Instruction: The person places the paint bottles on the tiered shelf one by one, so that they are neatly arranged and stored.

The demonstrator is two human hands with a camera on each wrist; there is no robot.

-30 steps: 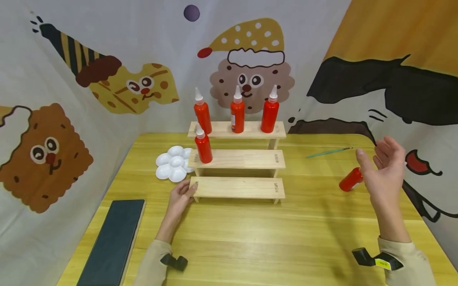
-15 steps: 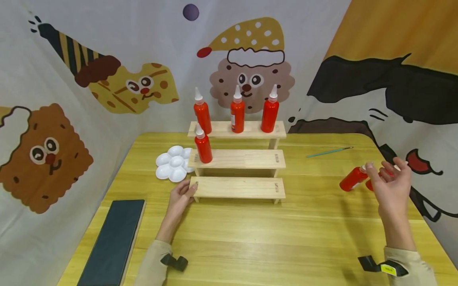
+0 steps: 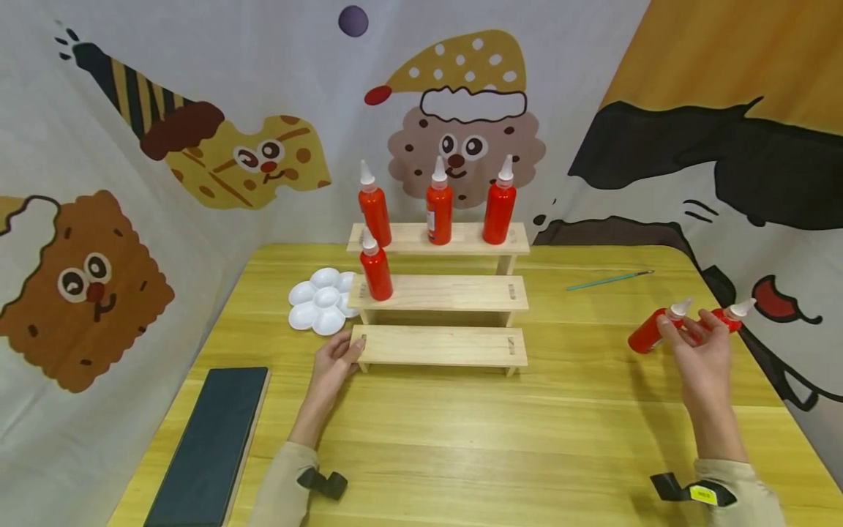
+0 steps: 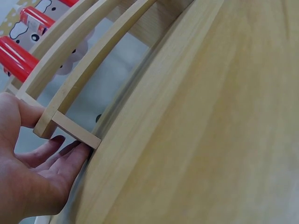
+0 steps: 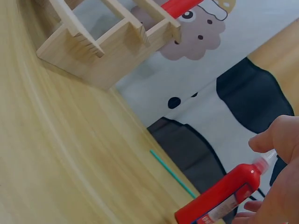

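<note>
My left hand (image 3: 332, 369) grips the left end of the lowest step of a three-tier wooden rack (image 3: 441, 345); in the left wrist view its thumb is on the board and its fingers lie by the leg. On the right, two red paint bottles with white nozzle caps are on the table. My right hand (image 3: 705, 362) reaches in among them, its thumb overlapping the neck of the nearer bottle (image 3: 644, 335) and its fingers close to the other bottle (image 3: 729, 320). The right wrist view has the thumb and fingers apart, on either side of a red bottle (image 5: 219, 196).
Several red bottles stand on the rack: a row on the top tier, including a middle one (image 3: 439, 214), and one (image 3: 377, 274) on the middle tier. A white flower-shaped palette (image 3: 326, 298) lies left, a dark board (image 3: 211, 443) front left, a teal paintbrush (image 3: 609, 281) back right.
My right hand has come down onto the two lying bottles, its fingers moving in between them. The left hand stays on the rack, and the bottles look unmoved.
</note>
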